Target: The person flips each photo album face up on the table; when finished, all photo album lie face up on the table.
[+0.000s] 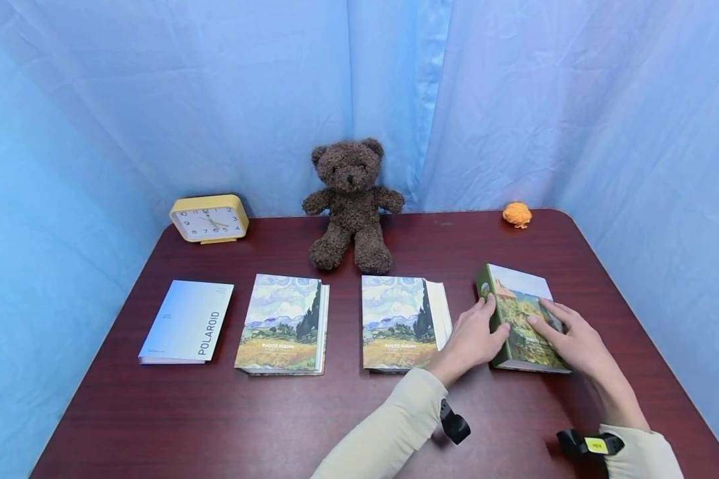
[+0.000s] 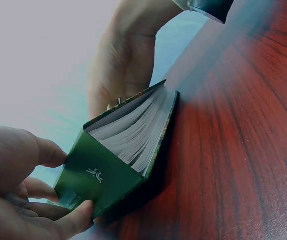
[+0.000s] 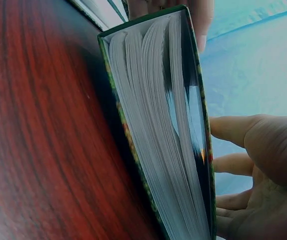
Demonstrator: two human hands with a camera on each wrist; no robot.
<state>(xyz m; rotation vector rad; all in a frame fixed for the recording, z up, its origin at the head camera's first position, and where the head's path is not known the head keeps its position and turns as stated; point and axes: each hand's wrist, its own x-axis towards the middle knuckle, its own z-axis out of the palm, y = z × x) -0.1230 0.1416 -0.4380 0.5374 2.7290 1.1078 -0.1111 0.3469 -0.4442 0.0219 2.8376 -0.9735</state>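
A thick photo album [image 1: 524,319] with a painted garden cover and a green spine [image 2: 96,175] lies at the right of the table. At its spine, my left hand [image 1: 476,339] touches with the fingertips, the fingers spread along the green side. Fingers of my right hand [image 1: 575,339] rest spread on the front cover. White pages [image 3: 153,120] show between the covers in the right wrist view. Left of my left hand lies a photo album with a landscape cover [image 1: 395,319], its pages showing at the right edge.
A matching landscape album [image 1: 281,319] and a pale blue Polaroid album [image 1: 186,322] lie further left. Along the back stand a yellow clock [image 1: 210,219], a brown teddy bear [image 1: 352,206] and an orange yarn ball [image 1: 517,215]. Blue curtains [image 1: 216,86] surround the table [image 1: 263,426].
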